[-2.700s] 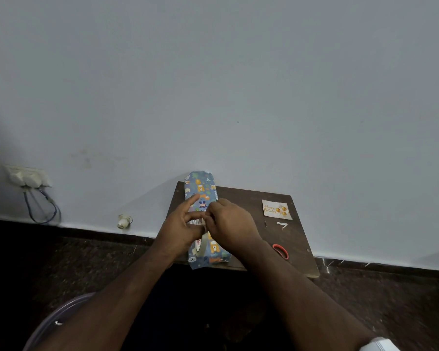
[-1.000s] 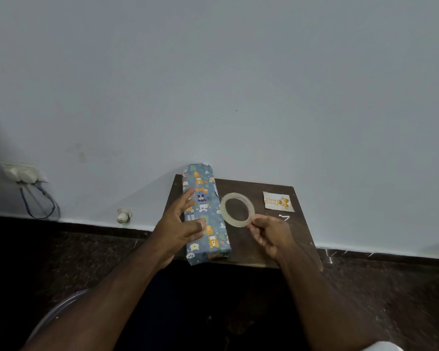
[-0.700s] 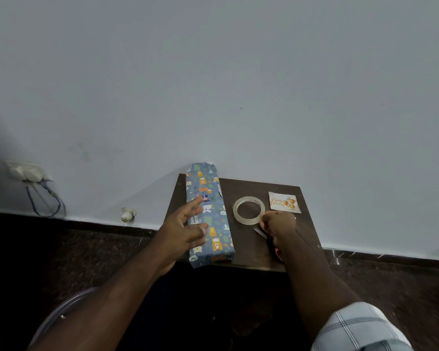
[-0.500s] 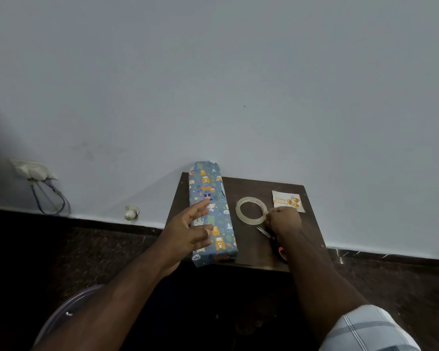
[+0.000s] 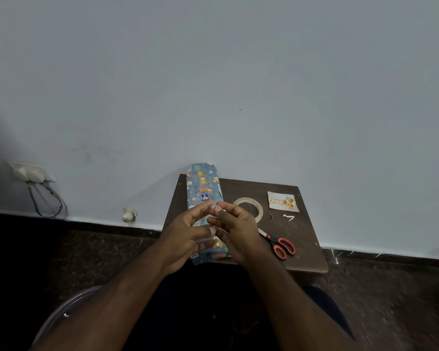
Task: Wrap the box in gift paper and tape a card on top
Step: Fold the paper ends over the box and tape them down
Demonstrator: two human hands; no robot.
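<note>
Moved back from the tape roll [image 5: 249, 208] and scissors [image 5: 279, 243] since half a second ago: right hand [image 5: 235, 233], now raised at frame centre opposite the left hand [image 5: 188, 233]. Fingertips of both nearly meeting above the wrapped box [image 5: 203, 184], a thin pale strip, seemingly tape, stretched between them; grasp itself too small to tell for certain. Fingers loosely curved, not clenched. Beneath, box lying lengthwise along the left part of the small wooden table [image 5: 304, 257], far end against the wall. Right of centre, tape roll flat on the table, scissors below it, birthday card [image 5: 283, 201] further right.
</note>
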